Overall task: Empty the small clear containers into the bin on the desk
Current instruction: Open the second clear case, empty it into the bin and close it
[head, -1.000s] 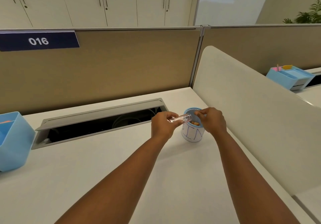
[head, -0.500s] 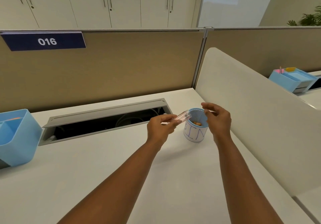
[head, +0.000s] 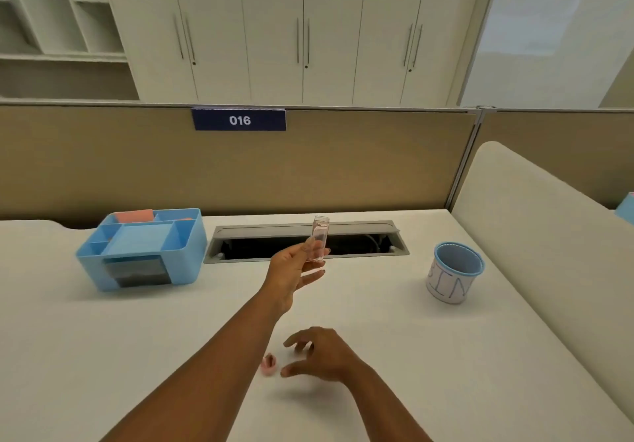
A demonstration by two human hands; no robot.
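Observation:
My left hand (head: 291, 271) holds a small clear container (head: 319, 238) upright above the desk's middle; it looks empty. The bin (head: 453, 271), a white cup with a blue rim and blue inside, stands at the right, well apart from both hands. My right hand (head: 320, 356) hovers low near the front of the desk with its fingers spread and nothing in it. A small pink cap (head: 268, 364) lies on the desk just left of that hand.
A blue desk organiser (head: 144, 249) sits at the back left. A grey cable hatch (head: 305, 240) runs along the back, lid raised. A white side divider (head: 549, 235) bounds the desk on the right, a tan partition (head: 240, 167) at the back.
Both hands left the bin. My left hand drew the clear container back to the left and turned it upright. My right hand dropped to the desk front near the pink cap. The view swung left.

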